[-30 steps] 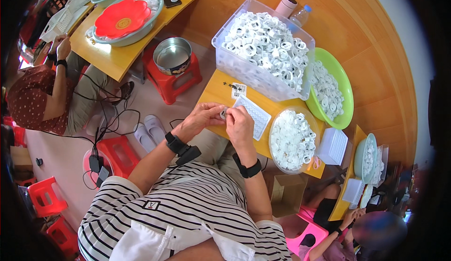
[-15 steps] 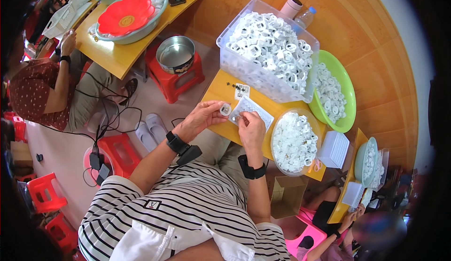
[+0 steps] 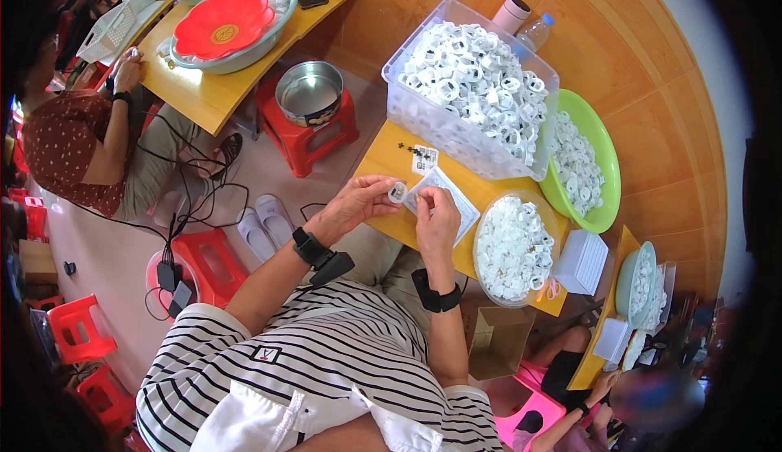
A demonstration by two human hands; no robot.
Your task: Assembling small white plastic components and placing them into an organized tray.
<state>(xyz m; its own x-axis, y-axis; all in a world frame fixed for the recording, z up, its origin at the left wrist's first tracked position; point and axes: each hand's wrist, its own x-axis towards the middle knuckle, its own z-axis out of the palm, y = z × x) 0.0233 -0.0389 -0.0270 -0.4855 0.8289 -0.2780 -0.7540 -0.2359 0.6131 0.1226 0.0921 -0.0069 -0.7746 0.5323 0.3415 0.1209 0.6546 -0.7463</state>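
Near the front edge of the tabletop (image 3: 376, 155), a white ring (image 3: 397, 193) is gripped by the fingertips of the left hand (image 3: 361, 205). The right hand (image 3: 438, 220) is pinched at the white tray (image 3: 466, 210), whose left side is partly covered; whether anything is grasped cannot be told. Narrow room is left between the white tray and translucent bin (image 3: 456, 136).

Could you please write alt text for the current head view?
A person's left hand holds a small white ring-shaped part, the right hand pinched close beside it at a yellow table. Nearby are a white tray plus a clear bin, green basin and round bowl of white parts.
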